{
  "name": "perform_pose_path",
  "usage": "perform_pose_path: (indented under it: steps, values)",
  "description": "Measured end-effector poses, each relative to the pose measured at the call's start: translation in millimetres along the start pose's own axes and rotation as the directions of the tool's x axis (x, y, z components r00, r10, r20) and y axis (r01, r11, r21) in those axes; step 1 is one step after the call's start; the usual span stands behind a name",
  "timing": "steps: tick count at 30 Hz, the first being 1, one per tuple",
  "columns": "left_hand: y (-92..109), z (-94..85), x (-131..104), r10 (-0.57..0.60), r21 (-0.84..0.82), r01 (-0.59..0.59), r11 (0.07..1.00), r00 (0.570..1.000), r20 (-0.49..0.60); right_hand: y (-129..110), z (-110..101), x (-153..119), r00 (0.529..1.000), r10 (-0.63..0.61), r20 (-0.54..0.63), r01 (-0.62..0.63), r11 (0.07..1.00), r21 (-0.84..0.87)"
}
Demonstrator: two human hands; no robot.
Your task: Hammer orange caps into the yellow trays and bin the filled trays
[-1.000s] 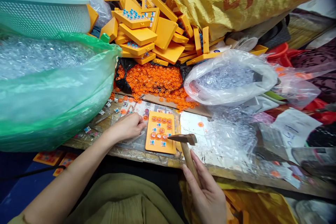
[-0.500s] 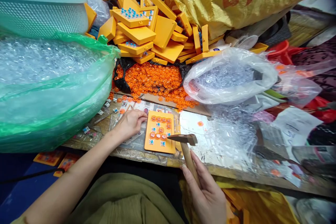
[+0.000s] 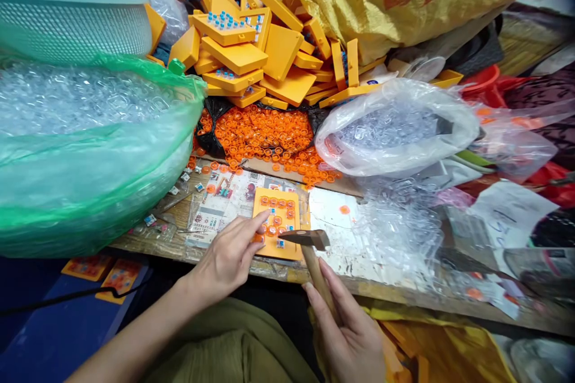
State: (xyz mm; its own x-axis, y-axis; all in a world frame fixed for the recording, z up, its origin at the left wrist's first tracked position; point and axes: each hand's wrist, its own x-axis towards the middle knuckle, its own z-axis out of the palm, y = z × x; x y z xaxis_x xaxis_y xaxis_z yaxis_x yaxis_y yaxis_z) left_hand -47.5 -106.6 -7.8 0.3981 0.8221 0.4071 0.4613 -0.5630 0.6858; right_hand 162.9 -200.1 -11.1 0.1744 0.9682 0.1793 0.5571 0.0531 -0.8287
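Observation:
A yellow plastic panel [image 3: 291, 198] lies on the bench. It carries several round orange caps [image 3: 272, 231] and bare small switches with blue stems [image 3: 281, 243]. My left hand [image 3: 231, 254] reaches over the panel's lower left, its thumb and fingers closing around an orange cap [image 3: 258, 238]; the fingers hide the spot beneath. In my right hand [image 3: 348, 326] is a hammer [image 3: 320, 269], gripped by its wooden handle. The metal head hovers above the panel's lower right, its narrow end towards my left fingers.
Loose orange caps [image 3: 265, 131] spill from a black bag behind the panel. Yellow panels [image 3: 283, 51] are heaped at the back. A green bag [image 3: 148, 155] and a white bag [image 3: 390, 161], both with clear pieces, flank the bench. Finished-looking panels [image 3: 119, 278] lie low left.
My left hand has come from beside the panel's upper left edge down and right, over its lower left. The hammer has shifted slightly left, still in my right hand.

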Motion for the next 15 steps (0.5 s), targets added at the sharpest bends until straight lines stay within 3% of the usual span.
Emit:
perform_pose_path:
  steps: [6, 9, 13, 15]
  values:
    - [-1.0, 11.1, -5.3, -0.002, 0.012, 0.003, 1.0, 0.998, -0.057, -12.8, 10.1, 6.6, 0.966, -0.236, 0.103, 0.24, 0.97, -0.03]
    - [-2.8, 12.1, -6.8, -0.041, -0.04, 0.037, 0.999, 0.995, -0.088, -18.2, 7.9, 9.3, 0.955, -0.265, 0.132, 0.274, 0.96, -0.056]
    - [-2.8, 13.0, -7.8, -0.104, -0.086, 0.095, 0.992, 0.989, -0.105, -24.3, 2.8, 10.7, 0.956, -0.292, 0.0, 0.292, 0.954, -0.066]
    - [-2.9, 13.9, -7.3, -0.121, -0.084, 0.112, 0.99, 0.987, -0.107, -25.1, 2.7, 10.7, 0.955, -0.288, 0.07, 0.293, 0.952, -0.082]
